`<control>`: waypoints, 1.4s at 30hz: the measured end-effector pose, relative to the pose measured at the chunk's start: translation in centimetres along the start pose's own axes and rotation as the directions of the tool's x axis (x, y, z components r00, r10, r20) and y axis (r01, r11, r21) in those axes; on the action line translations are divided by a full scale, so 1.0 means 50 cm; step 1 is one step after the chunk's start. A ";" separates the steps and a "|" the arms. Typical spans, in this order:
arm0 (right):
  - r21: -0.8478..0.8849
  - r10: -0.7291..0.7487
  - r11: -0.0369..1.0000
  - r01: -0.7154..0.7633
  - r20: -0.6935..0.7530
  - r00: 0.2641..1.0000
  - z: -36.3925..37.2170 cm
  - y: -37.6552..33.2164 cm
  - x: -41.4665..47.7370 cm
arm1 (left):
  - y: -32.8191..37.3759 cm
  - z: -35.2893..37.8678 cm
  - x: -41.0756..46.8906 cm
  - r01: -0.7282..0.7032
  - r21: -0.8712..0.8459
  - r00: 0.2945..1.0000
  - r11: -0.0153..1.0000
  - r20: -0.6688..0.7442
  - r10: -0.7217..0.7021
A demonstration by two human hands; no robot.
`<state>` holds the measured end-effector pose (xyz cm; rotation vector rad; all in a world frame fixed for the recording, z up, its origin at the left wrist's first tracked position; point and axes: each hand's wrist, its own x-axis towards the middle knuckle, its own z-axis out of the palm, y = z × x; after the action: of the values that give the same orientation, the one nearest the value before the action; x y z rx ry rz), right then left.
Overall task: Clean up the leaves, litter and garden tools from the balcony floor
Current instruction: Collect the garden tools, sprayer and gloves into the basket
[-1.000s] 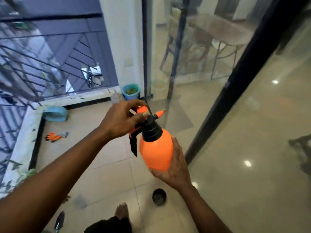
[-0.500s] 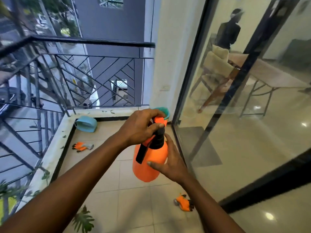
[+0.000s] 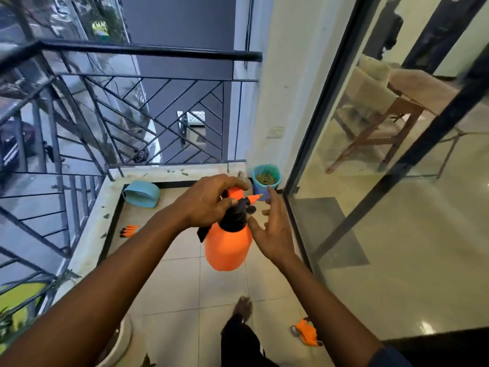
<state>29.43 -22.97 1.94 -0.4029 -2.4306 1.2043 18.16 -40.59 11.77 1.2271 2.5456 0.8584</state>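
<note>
An orange spray bottle (image 3: 229, 247) with a black pump head hangs in the air over the balcony tiles. My left hand (image 3: 206, 201) grips its black and orange top from above. My right hand (image 3: 274, 230) is just right of the bottle with fingers spread and straight; its thumb lies near the bottle's neck. On the floor lie an orange glove (image 3: 129, 231) by the left kerb and an orange tool (image 3: 305, 332) near the glass door. A blue bin (image 3: 266, 178) with leaves in it stands in the far corner.
A light blue pot (image 3: 141, 194) lies on its side at the far left corner. A black railing (image 3: 148, 53) bounds the balcony at left and back. A glass sliding door (image 3: 312, 154) runs along the right. My foot (image 3: 242, 307) is on the tiles below the bottle.
My right hand has come off the bottle's side and opened. The view has shifted forward along the balcony, and the blue bin now shows beyond the bottle.
</note>
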 end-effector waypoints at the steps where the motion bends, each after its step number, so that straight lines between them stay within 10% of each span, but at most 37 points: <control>1: -0.046 -0.054 0.997 0.054 0.000 0.999 0.023 0.010 0.036 | -0.028 -0.005 0.023 0.009 -0.011 1.000 1.000 0.013 -0.009; 11: -0.362 -0.254 0.880 0.309 0.191 0.948 0.149 0.080 0.381 | -0.258 -0.072 0.281 0.100 0.025 0.992 0.995 0.076 -0.102; 21: -0.268 0.101 0.963 -0.035 0.239 0.966 0.337 0.086 0.553 | -0.475 -0.052 0.453 0.255 -0.142 0.959 0.956 -0.092 -0.269; 42: -0.015 0.659 0.747 -0.665 0.146 0.738 0.655 0.118 0.853 | -0.874 -0.143 0.826 0.135 -0.097 0.910 0.986 0.407 -0.085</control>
<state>-22.99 -24.17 -11.43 -1.3051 -2.4435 1.5938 -39.81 -33.46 -4.27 1.0792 2.1749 0.6471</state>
